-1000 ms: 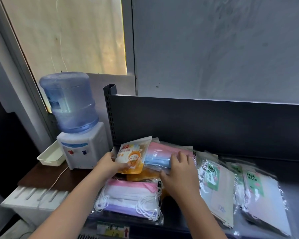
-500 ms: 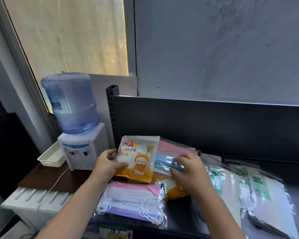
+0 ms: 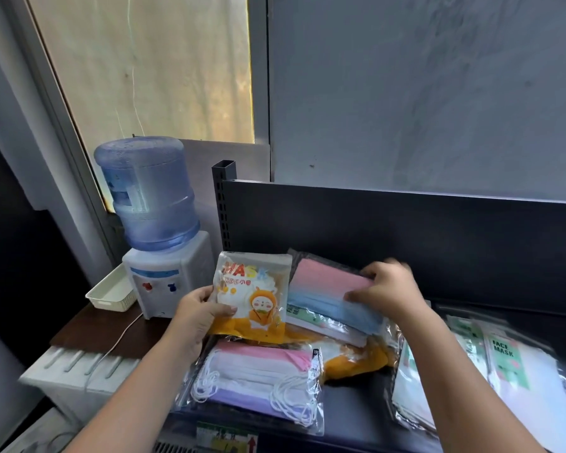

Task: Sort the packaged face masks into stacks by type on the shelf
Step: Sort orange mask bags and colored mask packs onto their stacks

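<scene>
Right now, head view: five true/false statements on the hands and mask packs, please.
1. The left hand grips the cartoon pack printed MASK. True.
2. The right hand is empty. False: it grips the pink-and-blue pack.
3. The pink, white and purple pack lies flat on the shelf, nearest the camera. True.
4. The green-labelled FACE MASK packs lie left of the cartoon pack. False: they lie at the shelf's right end.
5. The water dispenser stands on the shelf. False: it stands on the brown table left of it.
</scene>
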`<action>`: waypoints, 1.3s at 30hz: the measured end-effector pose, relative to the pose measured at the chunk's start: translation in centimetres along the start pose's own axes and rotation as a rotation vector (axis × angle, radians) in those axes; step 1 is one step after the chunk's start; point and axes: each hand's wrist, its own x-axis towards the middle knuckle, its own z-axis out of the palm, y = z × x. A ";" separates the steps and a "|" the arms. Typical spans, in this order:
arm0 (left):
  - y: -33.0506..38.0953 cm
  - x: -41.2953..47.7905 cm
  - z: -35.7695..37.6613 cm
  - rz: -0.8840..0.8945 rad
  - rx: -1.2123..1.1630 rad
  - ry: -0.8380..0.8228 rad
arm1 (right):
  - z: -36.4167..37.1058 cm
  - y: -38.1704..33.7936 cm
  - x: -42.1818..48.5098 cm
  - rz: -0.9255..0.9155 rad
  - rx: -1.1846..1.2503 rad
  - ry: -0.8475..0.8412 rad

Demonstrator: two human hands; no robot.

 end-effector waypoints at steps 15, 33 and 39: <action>2.6 -2.2 2.3 0.201 -0.029 -0.022 | -3.5 2.0 -6.4 0.114 0.643 0.388; 0.2 -9.8 20.0 0.150 -0.189 -0.236 | -7.8 16.3 -12.1 0.456 1.352 0.300; -1.5 -13.0 29.6 0.129 -0.184 -0.229 | -13.1 23.8 -13.2 0.483 1.337 0.313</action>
